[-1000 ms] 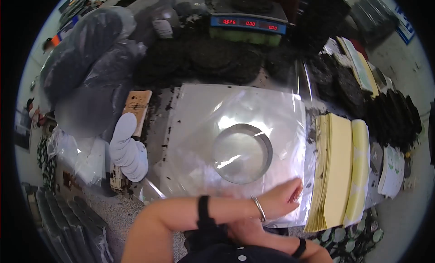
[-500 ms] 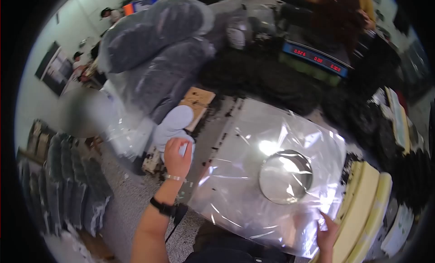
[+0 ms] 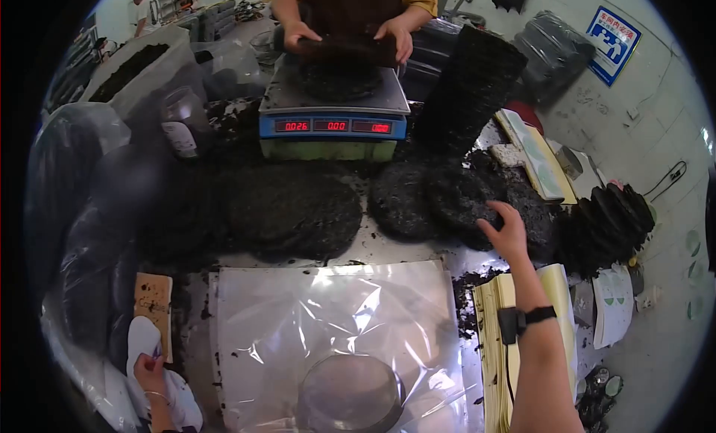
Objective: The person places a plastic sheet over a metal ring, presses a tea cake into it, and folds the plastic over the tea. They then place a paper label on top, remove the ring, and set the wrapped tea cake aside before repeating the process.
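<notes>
My left hand [image 3: 151, 373] is at the lower left, its fingers pinched together over white oval pieces [image 3: 181, 400]; what it grips is too small to make out. My right hand [image 3: 507, 230] reaches over the dark round cakes, fingers apart and nothing held. Beneath its fingers lies a dark cake [image 3: 456, 198], and another dark cake [image 3: 400, 209] sits to its left. Clear plastic sheets [image 3: 276, 321] cover the near middle of the table. A round metal ring [image 3: 350, 394] shows at their lower part.
Across the table a person [image 3: 350, 19] holds dark material above a blue scale [image 3: 335, 126]. Yellowish stacks [image 3: 488, 358] lie at the right, with cardboard [image 3: 154, 306] at the left. Beyond are a jar [image 3: 181, 127] and a tall dark stack [image 3: 473, 90].
The view has swung right and now faces the scale. My right hand has left the plastic sheet's edge and moved forward over the dark cakes. My left hand remains at the white pieces.
</notes>
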A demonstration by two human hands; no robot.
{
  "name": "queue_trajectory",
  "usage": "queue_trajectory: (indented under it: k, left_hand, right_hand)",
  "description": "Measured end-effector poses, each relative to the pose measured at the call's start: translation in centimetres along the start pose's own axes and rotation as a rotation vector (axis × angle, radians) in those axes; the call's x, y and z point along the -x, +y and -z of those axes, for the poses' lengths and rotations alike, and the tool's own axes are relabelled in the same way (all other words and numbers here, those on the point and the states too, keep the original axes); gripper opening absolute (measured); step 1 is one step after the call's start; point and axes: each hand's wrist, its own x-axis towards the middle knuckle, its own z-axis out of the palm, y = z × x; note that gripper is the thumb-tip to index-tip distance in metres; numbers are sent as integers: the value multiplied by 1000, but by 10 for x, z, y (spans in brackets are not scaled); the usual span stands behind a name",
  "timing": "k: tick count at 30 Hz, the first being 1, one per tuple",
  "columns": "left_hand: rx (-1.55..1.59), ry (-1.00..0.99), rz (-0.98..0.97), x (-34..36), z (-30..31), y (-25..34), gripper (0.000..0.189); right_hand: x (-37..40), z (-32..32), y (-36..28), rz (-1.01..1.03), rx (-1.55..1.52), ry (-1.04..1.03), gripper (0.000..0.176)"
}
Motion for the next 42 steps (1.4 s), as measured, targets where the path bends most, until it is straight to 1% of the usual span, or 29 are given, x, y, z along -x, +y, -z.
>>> queue_trajectory:
  k: [1, 2, 3, 4, 6, 7, 9, 10, 12, 13, 14, 15, 16, 17, 19, 22, 24, 25, 27, 28, 30, 32, 33, 34, 35, 36, 38, 40, 42]
  left_hand:
    - [2, -12, -1, -3, -2, -2, 22]
    - [-111, -23, -125, -5, 0, -4, 14]
    - [-228, -29, -247, -4, 7, -6, 12]
    - [-242, -26, -246, -1, 20, 3, 12]
    - [-464, 100, -322, 7, 53, 49, 26]
    - [-393, 172, -354, 14, 73, 80, 30]
    - [-231, 297, -440, 41, 101, 161, 35]
    - [-144, 351, -494, 61, 113, 201, 36]
    - [32, 283, -648, 105, 115, 255, 38]
    - [-15, 274, -850, 128, 114, 288, 38]
    - [97, 179, -1000, 145, 104, 303, 35]
    - [215, 188, -1095, 168, 92, 329, 35]
    - [241, 83, -1111, 191, 84, 344, 41]
    - [153, 44, -1082, 215, 66, 353, 53]
    - [86, -89, -1186, 240, 21, 354, 56]
    - [94, -205, -1122, 255, 5, 344, 54]
    - [125, -180, -1098, 254, 14, 319, 51]
    - [398, -141, -926, 254, 14, 293, 55]
    - [664, -107, -741, 249, 18, 275, 59]
    - [752, -194, -543, 243, 26, 277, 61]
    - [839, -279, -333, 226, 43, 298, 64]
    - [468, -564, -820, 208, 49, 342, 90]
    - [471, -569, -807, 203, 40, 348, 90]
    - [237, -633, -816, 200, 29, 352, 106]
    - [1, -698, -826, 197, 20, 359, 123]
    - [4, -723, -827, 193, 13, 368, 123]
    - [-298, -856, -745, 194, 11, 389, 137]
    - [-336, -887, -714, 197, 0, 396, 140]
    - [-510, -856, -707, 205, -16, 397, 140]
  right_hand:
    - [-6, -10, 2, 30, 25, -63, 66]
    - [-10, -19, 3, 61, 42, -127, 82]
    - [-12, -28, 7, 74, -16, -275, 93]
    - [-14, -27, -2, 87, 91, -412, 87]
    - [-15, -36, 5, 55, 111, -441, 80]
    - [-16, -39, 2, 64, 96, -432, 80]
    - [-19, -38, -6, 19, 269, -493, 71]
    - [-17, -45, -7, 36, 255, -480, 71]
    - [3, -61, -5, 131, 500, -215, 71]
    - [14, -56, -13, 167, 473, -59, 73]
    - [24, -48, -22, 201, 456, 50, 73]
    - [35, -29, -42, 256, 439, 100, 72]
    - [46, -6, -62, 309, 427, 151, 72]
    - [59, 9, -81, 332, 386, 179, 71]
    - [92, 43, -121, 386, 289, 213, 68]
    - [161, 85, -185, 487, 93, 181, 63]
    - [218, 100, -229, 492, -77, 107, 62]
    - [245, 103, -247, 494, -118, 29, 63]
    - [288, 103, -277, 492, -129, -153, 65]
    - [301, 100, -287, 492, -98, -263, 67]
    - [311, 89, -294, 433, -137, -424, 72]
    - [290, 95, -286, 431, -202, -520, 76]
    - [274, 105, -283, 435, -333, -648, 76]
    - [258, 107, -280, 427, -465, -777, 76]
    - [239, 99, -281, 464, -568, -769, 88]
    - [230, 100, -292, 293, -405, -801, 95]
    - [202, 80, -312, 260, -107, -984, 93]
    - [205, 53, -321, 247, -24, -1018, 90]
    - [209, 34, -322, 237, 55, -1041, 88]
